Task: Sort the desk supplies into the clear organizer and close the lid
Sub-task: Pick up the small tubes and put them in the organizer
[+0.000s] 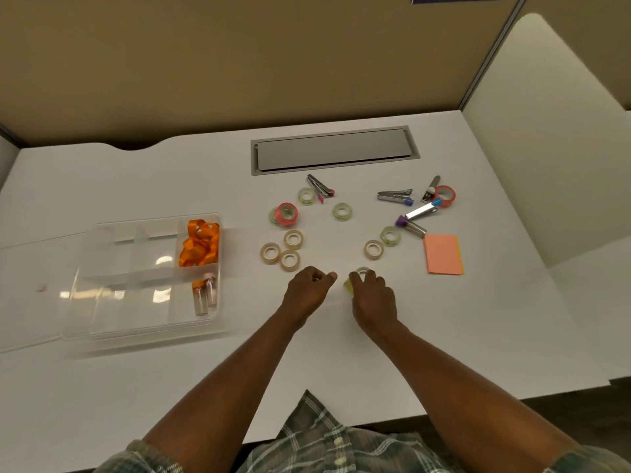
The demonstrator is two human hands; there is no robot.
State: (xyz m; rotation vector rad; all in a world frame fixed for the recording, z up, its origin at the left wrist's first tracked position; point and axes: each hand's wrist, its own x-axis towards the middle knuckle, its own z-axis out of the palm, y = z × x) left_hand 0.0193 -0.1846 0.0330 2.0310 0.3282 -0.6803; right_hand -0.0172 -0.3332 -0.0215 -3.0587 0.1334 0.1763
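White desk (136, 387) (tan partition (239, 63) behind): right hand (374, 297) grips a tape roll (362, 270); left hand (307, 290) curled, contents unclear.

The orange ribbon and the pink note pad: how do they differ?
The orange ribbon sits in a compartment of the clear organizer; the pink note pad lies on the desk. The ribbon is bunched in loops; the pad is flat and rectangular. Both are brightly coloured.

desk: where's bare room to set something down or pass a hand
Bare desk lies behind the organizer, left of the cable hatch; also the near edge in front of the organizer, and right of the sticky notes. Crowded: tape rolls and staplers in front of the hatch.
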